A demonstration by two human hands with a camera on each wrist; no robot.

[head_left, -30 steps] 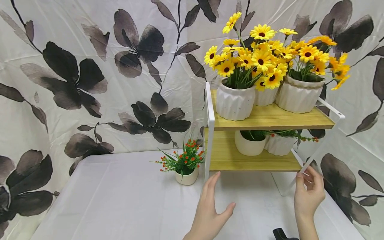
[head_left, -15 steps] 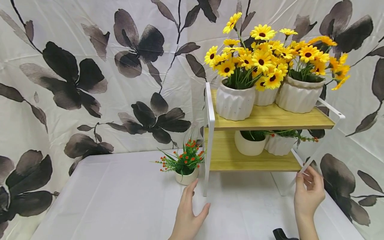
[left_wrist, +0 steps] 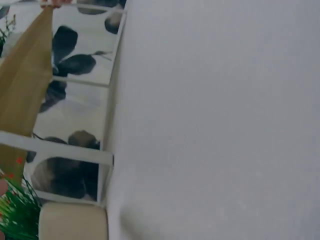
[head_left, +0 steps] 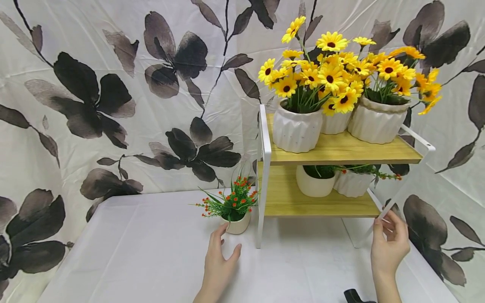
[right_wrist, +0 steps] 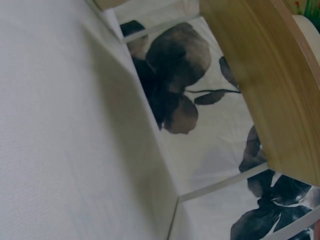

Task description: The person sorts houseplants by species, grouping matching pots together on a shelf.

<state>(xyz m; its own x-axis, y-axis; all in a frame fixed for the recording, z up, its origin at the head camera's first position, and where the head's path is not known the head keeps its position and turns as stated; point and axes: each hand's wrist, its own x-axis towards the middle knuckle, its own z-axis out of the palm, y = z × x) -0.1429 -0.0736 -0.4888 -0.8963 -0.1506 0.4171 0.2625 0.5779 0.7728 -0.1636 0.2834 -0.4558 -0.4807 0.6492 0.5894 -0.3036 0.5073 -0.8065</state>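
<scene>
A small cream pot (head_left: 240, 226) holding a green plant with tiny red flowers (head_left: 235, 201) stands on the white table, left of a two-tier shelf rack (head_left: 322, 210). My left hand (head_left: 219, 265) is at this pot, thumb and fingers spread apart, fingertips right at its front left side. In the left wrist view the pot (left_wrist: 73, 222) shows at the bottom left. My right hand (head_left: 391, 246) pinches the white right post of the rack at the lower board's front corner. The right wrist view shows the lower wooden board (right_wrist: 260, 75) and the rack's white frame, not the fingers.
Several white pots of yellow flowers (head_left: 297, 130) fill the upper board. On the lower board sit two pots, a smooth one (head_left: 315, 183) and a ridged one (head_left: 352, 184). A black object (head_left: 353, 296) lies at the front edge of view. Floral cloth (head_left: 182, 105) hangs behind.
My left hand has moved left, from in front of the rack's left post to the red-flowered plant's pot. My right hand has stayed on the rack's right post.
</scene>
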